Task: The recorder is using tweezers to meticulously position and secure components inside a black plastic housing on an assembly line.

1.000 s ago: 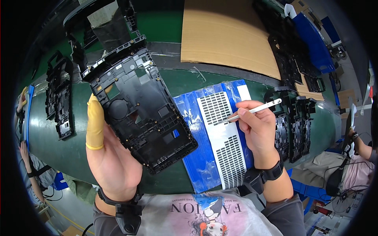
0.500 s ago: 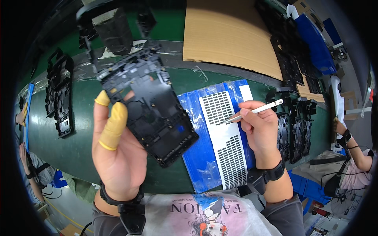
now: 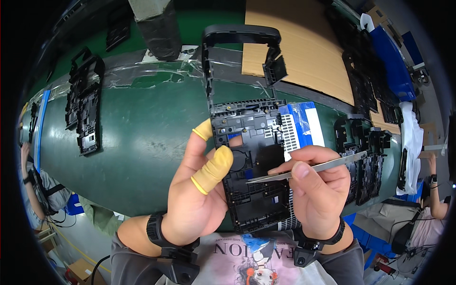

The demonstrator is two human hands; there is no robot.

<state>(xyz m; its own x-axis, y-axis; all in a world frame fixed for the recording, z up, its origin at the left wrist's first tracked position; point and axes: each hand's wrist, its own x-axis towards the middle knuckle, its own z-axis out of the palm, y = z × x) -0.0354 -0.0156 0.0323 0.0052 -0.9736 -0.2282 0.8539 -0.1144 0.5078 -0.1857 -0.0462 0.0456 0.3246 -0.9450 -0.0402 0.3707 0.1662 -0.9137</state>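
Note:
My left hand (image 3: 194, 202), with yellow finger cots on two fingers, grips the left side of a black plastic housing (image 3: 256, 206). An arched handle rises from the housing's far end. My right hand (image 3: 323, 197) pinches metal tweezers (image 3: 332, 164) whose tips point left, over the middle of the housing. Whether they touch it or carry a small piece, I cannot tell. Partly behind the housing lies a white sheet (image 3: 289, 133) of small black rectangular stickers, on a blue plastic-wrapped board (image 3: 301, 130).
More black housings stand on the green table (image 3: 142, 142): a group on the left (image 3: 88, 114) and several on the right (image 3: 363, 166). Cardboard (image 3: 299, 52) covers the far side near a wrapped post (image 3: 161, 35). Other people's arms show at both edges.
The housing has moved right and turned more upright, now covering much of the sticker sheet. My right hand has brought the tweezers from the sheet to above the housing.

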